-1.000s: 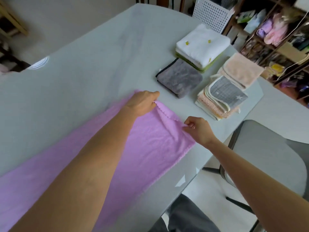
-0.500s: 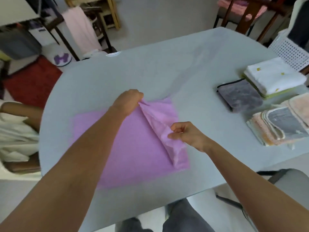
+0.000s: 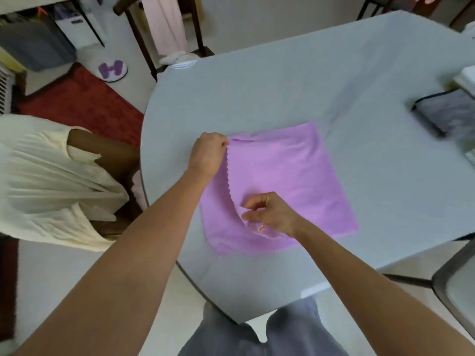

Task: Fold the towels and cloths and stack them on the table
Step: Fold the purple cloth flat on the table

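Both hands' fingers pinch purple towel's left edge corners.

towel on table, cloth right

Beyond my pale grey table I see a light floor with a red rug, dark wooden chair legs, a grey-seated chair at my right and a pale wall.
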